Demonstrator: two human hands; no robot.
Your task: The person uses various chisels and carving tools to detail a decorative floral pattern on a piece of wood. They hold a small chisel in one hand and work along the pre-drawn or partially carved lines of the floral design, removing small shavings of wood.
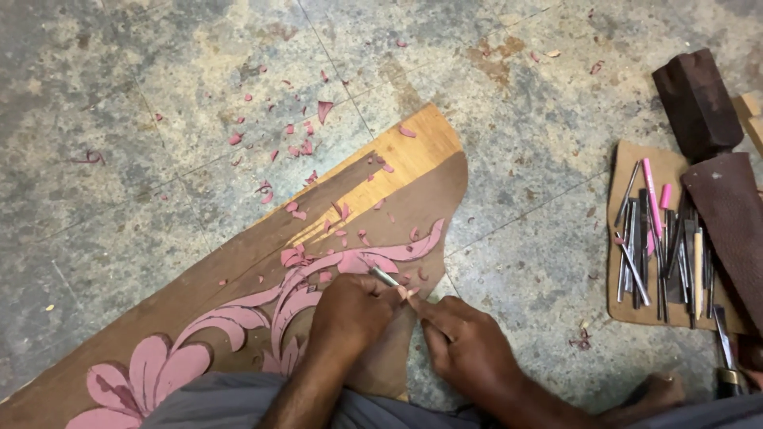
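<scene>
Most of the chisel [385, 276] is covered by the left hand [350, 311]; only its metal tip is seen. The wooden panel [238, 270] is cut off at the bottom edge and partly hidden by the lap. The tools [664, 250] are partly concealed under a leather flap [733, 230].

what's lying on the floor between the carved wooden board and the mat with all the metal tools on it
In the head view, only bare mottled floor with a few small pink chips separates the carved board from the tool mat; nothing larger lies there.
</scene>
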